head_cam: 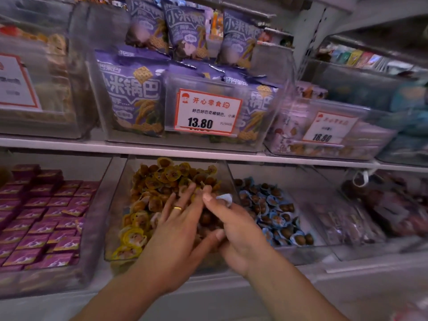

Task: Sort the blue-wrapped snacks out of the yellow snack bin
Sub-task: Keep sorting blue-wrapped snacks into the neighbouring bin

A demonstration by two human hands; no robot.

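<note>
Shop shelving (185,152) carries clear bins (120,205); both hands (178,228) rummage yellow snacks (148,181).

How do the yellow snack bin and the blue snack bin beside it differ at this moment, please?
The yellow snack bin holds yellow-wrapped snacks; the blue snack bin holds blue-wrapped ones. Both hands work in the yellow bin: the left hand lies spread on its pile and the right hand pinches a pale blue-white wrapper near the shared wall, while no hand reaches into the blue bin. Both are clear bins on the lower shelf.
</note>
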